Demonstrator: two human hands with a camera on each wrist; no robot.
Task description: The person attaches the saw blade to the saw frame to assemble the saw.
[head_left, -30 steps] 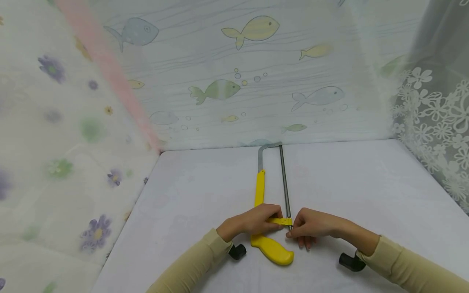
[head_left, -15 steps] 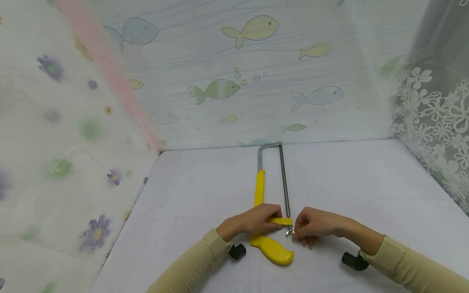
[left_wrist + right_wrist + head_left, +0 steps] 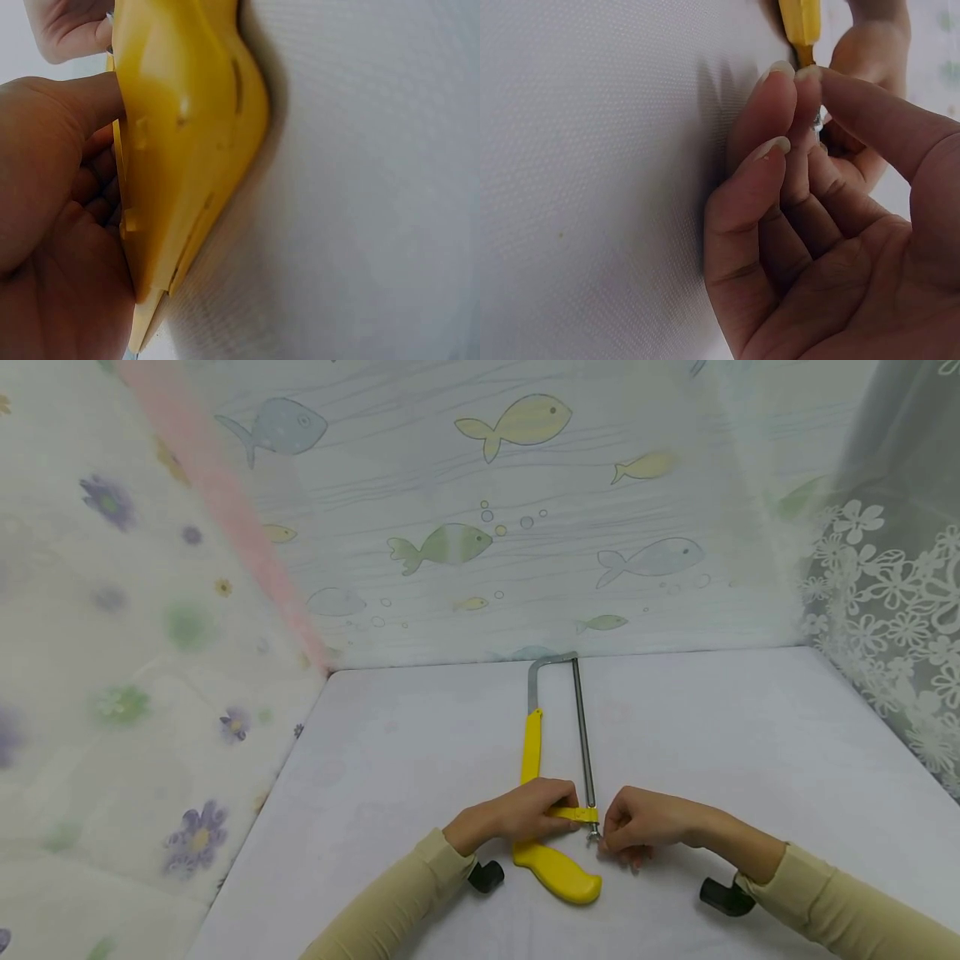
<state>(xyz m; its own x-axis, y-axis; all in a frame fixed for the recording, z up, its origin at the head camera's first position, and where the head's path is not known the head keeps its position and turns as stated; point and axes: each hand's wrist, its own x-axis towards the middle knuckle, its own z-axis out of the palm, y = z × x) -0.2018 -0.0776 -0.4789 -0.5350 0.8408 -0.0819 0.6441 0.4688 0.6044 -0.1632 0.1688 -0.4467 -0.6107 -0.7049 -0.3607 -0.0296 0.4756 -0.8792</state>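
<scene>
A yellow-handled hacksaw (image 3: 551, 868) lies flat on the white table (image 3: 712, 735), its metal frame and blade (image 3: 582, 735) reaching toward the back wall. My left hand (image 3: 517, 817) grips the yellow frame just above the pistol handle (image 3: 187, 142), fingers curled round it. My right hand (image 3: 641, 822) pinches the small metal wing nut (image 3: 592, 835) at the blade's near end between thumb and fingertips (image 3: 802, 82). The nut is mostly hidden by the fingers in the right wrist view.
Fish-patterned sheeting forms the back wall (image 3: 480, 527). A floral sheet (image 3: 135, 677) hangs at the left and lace curtain (image 3: 900, 610) at the right. Black wrist camera mounts (image 3: 486, 875) sit under both sleeves.
My right fingers have shifted slightly on the wing nut, the wrist moving a little to the right. The left hand and the saw stay in place.
</scene>
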